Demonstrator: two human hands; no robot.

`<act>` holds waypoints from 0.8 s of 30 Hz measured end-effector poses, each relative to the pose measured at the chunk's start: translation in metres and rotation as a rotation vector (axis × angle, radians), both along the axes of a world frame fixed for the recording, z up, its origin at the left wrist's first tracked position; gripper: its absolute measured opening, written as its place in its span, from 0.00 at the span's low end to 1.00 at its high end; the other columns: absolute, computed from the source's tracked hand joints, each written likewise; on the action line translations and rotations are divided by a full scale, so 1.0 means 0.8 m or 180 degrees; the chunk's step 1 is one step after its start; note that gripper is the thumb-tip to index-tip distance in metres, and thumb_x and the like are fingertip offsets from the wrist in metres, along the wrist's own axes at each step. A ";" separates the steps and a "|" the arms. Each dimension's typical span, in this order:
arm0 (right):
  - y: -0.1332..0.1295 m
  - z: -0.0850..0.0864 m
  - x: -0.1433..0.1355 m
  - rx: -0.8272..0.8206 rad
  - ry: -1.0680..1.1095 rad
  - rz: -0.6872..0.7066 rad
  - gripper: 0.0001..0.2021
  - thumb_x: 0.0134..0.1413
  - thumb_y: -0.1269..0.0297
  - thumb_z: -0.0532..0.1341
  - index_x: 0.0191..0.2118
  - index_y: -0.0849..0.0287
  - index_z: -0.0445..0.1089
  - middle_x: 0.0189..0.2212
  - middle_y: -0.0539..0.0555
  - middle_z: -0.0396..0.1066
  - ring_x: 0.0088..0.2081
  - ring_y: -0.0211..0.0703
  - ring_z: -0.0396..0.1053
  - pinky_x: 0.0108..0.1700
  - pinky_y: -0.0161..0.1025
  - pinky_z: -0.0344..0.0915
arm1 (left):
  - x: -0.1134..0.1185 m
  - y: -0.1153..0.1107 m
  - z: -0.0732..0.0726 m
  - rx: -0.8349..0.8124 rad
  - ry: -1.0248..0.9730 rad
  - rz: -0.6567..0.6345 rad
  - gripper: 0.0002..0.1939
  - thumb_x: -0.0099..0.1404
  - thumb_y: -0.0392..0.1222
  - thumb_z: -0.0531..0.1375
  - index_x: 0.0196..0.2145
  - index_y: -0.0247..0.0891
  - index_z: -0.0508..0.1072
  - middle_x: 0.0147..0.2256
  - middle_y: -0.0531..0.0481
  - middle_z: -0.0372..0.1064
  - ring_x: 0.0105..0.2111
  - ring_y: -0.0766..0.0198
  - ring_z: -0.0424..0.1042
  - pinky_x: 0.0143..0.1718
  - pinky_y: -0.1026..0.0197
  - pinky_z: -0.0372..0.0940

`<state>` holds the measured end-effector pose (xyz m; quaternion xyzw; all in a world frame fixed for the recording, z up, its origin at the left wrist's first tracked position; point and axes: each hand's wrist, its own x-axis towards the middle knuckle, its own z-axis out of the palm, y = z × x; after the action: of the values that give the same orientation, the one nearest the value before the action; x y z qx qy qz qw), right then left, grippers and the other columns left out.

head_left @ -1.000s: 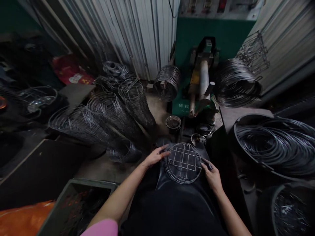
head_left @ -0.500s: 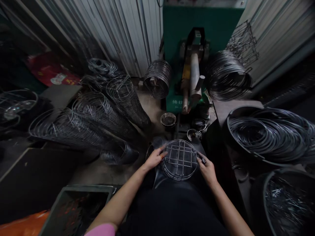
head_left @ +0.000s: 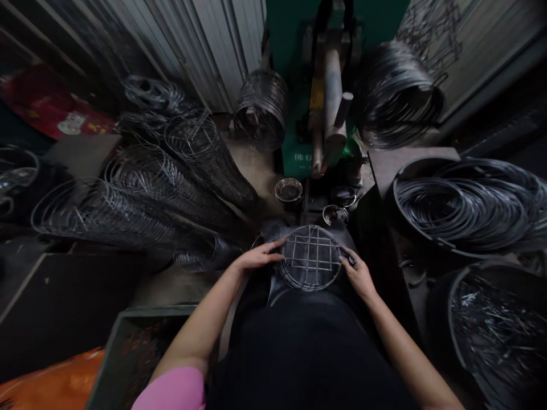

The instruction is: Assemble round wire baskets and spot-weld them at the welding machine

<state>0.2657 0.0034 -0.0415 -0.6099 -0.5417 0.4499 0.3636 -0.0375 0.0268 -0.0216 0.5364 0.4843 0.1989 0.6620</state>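
A round wire rack (head_left: 311,259), made of stacked rings with a crossed grid of rods, lies nearly flat over my dark-covered lap. Along its left rim rests my left hand (head_left: 256,256), thumb and forefinger spread and the fingertips holding the edge. My right hand (head_left: 358,273) grips the right rim between thumb and fingers. A small dark thing shows at the right fingers; I cannot make it out. Just beyond the rack stand small round metal dishes (head_left: 288,191) beneath the rod-like arms of a green machine (head_left: 294,136).
Tall stacks of wire rings (head_left: 141,171) stand to the left. On the right are a round tub of wire rings (head_left: 397,199) and a tub of short metal pieces (head_left: 453,319). Wire coils (head_left: 262,108) flank the machine. A plastic crate (head_left: 106,364) sits at lower left.
The view has tilted down and shifted slightly. The left thumb and fingers have spread wider along the rack's left rim; my right hand stays at the right rim.
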 end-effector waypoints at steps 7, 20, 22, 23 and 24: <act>-0.004 0.000 0.002 -0.0165 0.0164 -0.0010 0.23 0.47 0.50 0.60 0.48 0.56 0.70 0.49 0.55 0.69 0.53 0.48 0.63 0.57 0.44 0.55 | 0.022 -0.011 0.006 0.0694 0.0366 0.0050 0.57 0.36 0.42 0.72 0.61 0.42 0.51 0.55 0.43 0.62 0.53 0.50 0.62 0.55 0.52 0.56; 0.015 0.063 0.021 -0.0032 -0.0046 -0.0636 0.23 0.46 0.47 0.60 0.41 0.60 0.74 0.40 0.59 0.74 0.44 0.51 0.70 0.47 0.44 0.65 | -0.025 0.020 0.077 0.0899 -0.0509 0.2537 0.29 0.50 0.46 0.67 0.49 0.35 0.68 0.20 0.60 0.59 0.16 0.76 0.54 0.19 0.71 0.53; 0.021 0.081 0.010 0.0112 -0.0013 -0.0454 0.21 0.47 0.47 0.59 0.40 0.58 0.75 0.39 0.58 0.75 0.43 0.52 0.70 0.46 0.44 0.66 | -0.015 0.029 0.103 0.0985 -0.1350 0.2945 0.21 0.51 0.46 0.66 0.42 0.36 0.72 0.16 0.63 0.52 0.13 0.78 0.48 0.15 0.72 0.46; 0.023 0.088 0.001 0.0191 0.0020 -0.0334 0.20 0.47 0.48 0.59 0.39 0.58 0.75 0.39 0.57 0.75 0.43 0.52 0.71 0.46 0.45 0.66 | -0.006 0.031 0.114 0.0948 -0.1748 0.3024 0.19 0.50 0.45 0.67 0.40 0.36 0.72 0.15 0.63 0.49 0.13 0.78 0.46 0.14 0.72 0.44; 0.024 0.092 -0.009 0.0256 0.0066 -0.0210 0.20 0.47 0.48 0.59 0.40 0.57 0.75 0.39 0.57 0.75 0.43 0.52 0.71 0.47 0.46 0.65 | 0.005 0.032 0.121 0.0856 -0.2097 0.3048 0.18 0.50 0.44 0.67 0.38 0.37 0.72 0.15 0.64 0.47 0.12 0.78 0.46 0.13 0.72 0.43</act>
<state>0.2584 0.0230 0.0324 -0.6076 -0.5351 0.4218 0.4080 -0.0334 0.0524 0.0749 0.2475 0.4119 0.6908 0.5403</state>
